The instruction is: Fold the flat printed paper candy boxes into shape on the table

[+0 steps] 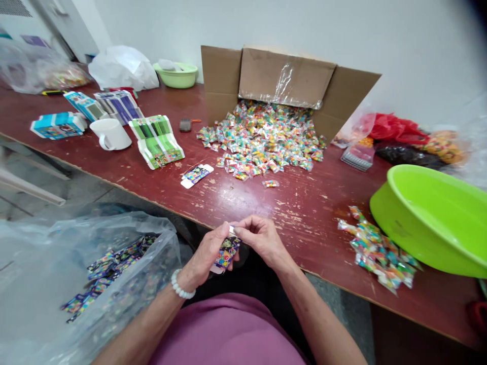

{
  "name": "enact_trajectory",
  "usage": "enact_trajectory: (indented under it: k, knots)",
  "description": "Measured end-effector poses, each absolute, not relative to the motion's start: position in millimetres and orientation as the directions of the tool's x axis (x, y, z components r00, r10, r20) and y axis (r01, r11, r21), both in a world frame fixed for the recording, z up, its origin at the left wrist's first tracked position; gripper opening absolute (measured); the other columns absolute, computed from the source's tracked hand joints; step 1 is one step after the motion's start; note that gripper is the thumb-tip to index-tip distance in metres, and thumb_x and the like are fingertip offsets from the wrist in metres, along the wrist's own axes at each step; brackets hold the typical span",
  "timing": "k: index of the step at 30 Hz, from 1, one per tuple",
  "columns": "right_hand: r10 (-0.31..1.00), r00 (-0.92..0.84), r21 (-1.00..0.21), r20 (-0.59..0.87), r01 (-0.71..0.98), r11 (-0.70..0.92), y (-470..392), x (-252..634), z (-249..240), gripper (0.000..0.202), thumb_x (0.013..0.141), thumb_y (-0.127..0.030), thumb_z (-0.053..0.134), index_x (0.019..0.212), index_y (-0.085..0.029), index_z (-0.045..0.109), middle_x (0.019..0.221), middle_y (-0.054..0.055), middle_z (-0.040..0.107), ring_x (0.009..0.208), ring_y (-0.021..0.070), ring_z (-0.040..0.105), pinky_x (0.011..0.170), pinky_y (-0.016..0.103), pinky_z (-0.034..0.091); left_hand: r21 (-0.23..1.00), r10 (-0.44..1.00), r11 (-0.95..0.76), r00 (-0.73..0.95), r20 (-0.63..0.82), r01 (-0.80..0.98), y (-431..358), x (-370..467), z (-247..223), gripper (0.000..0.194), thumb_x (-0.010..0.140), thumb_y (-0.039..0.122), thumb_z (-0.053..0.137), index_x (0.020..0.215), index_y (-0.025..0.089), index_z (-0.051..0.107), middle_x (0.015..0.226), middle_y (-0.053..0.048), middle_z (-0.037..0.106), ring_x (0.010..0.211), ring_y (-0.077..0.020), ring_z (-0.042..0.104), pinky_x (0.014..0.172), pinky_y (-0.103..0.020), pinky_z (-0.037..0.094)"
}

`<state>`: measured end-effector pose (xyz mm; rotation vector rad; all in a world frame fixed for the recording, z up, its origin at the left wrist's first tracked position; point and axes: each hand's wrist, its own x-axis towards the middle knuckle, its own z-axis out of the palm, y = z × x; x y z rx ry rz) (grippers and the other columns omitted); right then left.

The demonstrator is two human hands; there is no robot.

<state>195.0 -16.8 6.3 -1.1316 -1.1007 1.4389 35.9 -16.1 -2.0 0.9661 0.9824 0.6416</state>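
Over my lap, close to the table's front edge, my left hand (208, 253) grips a small printed candy box (227, 252) with dark, colourful sides. My right hand (259, 236) pinches the white flap at the box's upper end between thumb and fingers. Part of the box is hidden behind my fingers. On the table ahead lies a flat candy box (198, 175) with white end flaps. Beyond it, many wrapped candies (270, 137) spill out of a cardboard carton (287, 76) lying on its side. One single wrapped candy (270, 183) rests apart from the pile.
A clear plastic bag (152, 228) holding more printed boxes hangs at my left. On the table stand a white mug (110, 134), green box sheets (158, 139) and blue boxes (59, 125). Rightward are a lime-green basin (422, 228) and a small candy heap (380, 251).
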Motion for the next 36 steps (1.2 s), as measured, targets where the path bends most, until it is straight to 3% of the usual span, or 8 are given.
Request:
enact_trajectory:
  k: [7,10,14,20,24,28,32,36]
  knots:
    - [0.976,-0.179,-0.986,0.126,0.088,0.144,-32.9,191.2,5.4,0.014,0.085,-0.034,0.068,0.093,-0.023,0.067,0.115,0.004,0.070,0.083,0.0163,0.066,0.073,0.029,0.052,0.725,0.760,0.631,0.411,-0.503,-0.278,-15.8,41.1,-2.8,0.053,0.088,0.063,0.051,0.119,0.020,0.059,0.063,0.000,0.063,0.044,-0.0145,0.058,0.040,-0.024,0.047]
    - [0.975,-0.129,-0.953,0.183,0.221,0.208,-34.3,188.6,0.9,0.013,0.083,-0.028,0.068,0.095,-0.022,0.066,0.108,0.004,0.070,0.084,0.0171,0.065,0.074,0.029,0.051,0.706,0.782,0.610,0.418,-0.463,-0.360,-16.7,45.2,-6.1,0.038,0.088,0.052,0.058,0.112,0.023,0.060,0.077,0.001,0.065,0.047,-0.0115,0.059,0.043,-0.023,0.048]
    - [0.981,-0.193,-0.972,-0.001,0.230,0.045,-6.5,204.9,-5.7,0.019,0.088,-0.038,0.060,0.092,-0.021,0.067,0.081,0.001,0.070,0.061,0.0147,0.061,0.059,0.027,0.049,0.730,0.782,0.594,0.457,-0.425,-0.338,-20.0,43.5,-6.8,0.042,0.088,0.044,0.063,0.124,0.026,0.052,0.087,-0.002,0.068,0.064,-0.0146,0.065,0.056,-0.024,0.052]
    - [0.926,0.370,-0.789,0.082,0.591,-0.166,87.4,275.0,-19.0,0.036,0.085,-0.032,0.056,0.116,-0.016,0.065,0.120,0.014,0.063,0.110,0.0271,0.058,0.095,0.039,0.044,0.706,0.721,0.657,0.492,-0.487,-0.264,-37.0,23.0,-22.3,0.041,0.086,0.038,0.069,0.121,0.023,0.055,0.114,-0.009,0.067,0.079,-0.0148,0.066,0.067,-0.025,0.050]
    - [0.867,0.499,-0.752,0.003,0.572,-0.327,121.7,303.8,-32.5,0.029,0.074,-0.038,0.070,0.094,-0.017,0.071,0.106,0.015,0.065,0.112,0.0343,0.057,0.092,0.043,0.044,0.687,0.679,0.699,0.486,-0.551,-0.198,-51.0,-4.8,-49.3,0.038,0.076,0.033,0.078,0.106,0.020,0.059,0.096,-0.003,0.067,0.072,-0.0119,0.060,0.068,-0.024,0.047]
    - [0.840,0.538,-0.765,-0.073,0.510,-0.393,129.6,309.5,-43.6,0.028,0.061,-0.040,0.080,0.078,-0.020,0.069,0.085,0.007,0.068,0.096,0.0293,0.064,0.083,0.038,0.047,0.836,0.730,0.541,0.441,-0.522,0.093,-43.2,-48.1,-56.1,0.039,0.070,0.035,0.081,0.101,0.021,0.061,0.084,0.002,0.060,0.075,-0.0142,0.057,0.066,-0.023,0.044]
    - [0.870,0.487,-0.864,-0.077,0.403,-0.302,123.0,300.8,-41.1,0.037,0.059,-0.041,0.080,0.083,-0.018,0.065,0.080,0.004,0.070,0.077,0.0213,0.066,0.069,0.031,0.049,0.786,0.522,0.324,0.594,-0.612,0.526,-22.4,-82.9,-42.5,0.039,0.064,0.030,0.082,0.100,0.021,0.070,0.087,-0.001,0.063,0.080,-0.0180,0.057,0.066,-0.024,0.043]
    - [0.931,0.360,-0.952,-0.070,0.254,-0.170,87.5,267.9,-27.9,0.039,0.066,-0.045,0.074,0.091,-0.017,0.062,0.086,0.006,0.073,0.074,0.0181,0.068,0.067,0.029,0.052,0.828,0.508,0.268,0.658,-0.555,0.492,-9.7,-84.3,-26.8,0.029,0.074,0.039,0.075,0.092,0.019,0.064,0.081,0.001,0.062,0.074,-0.0154,0.055,0.062,-0.022,0.040]
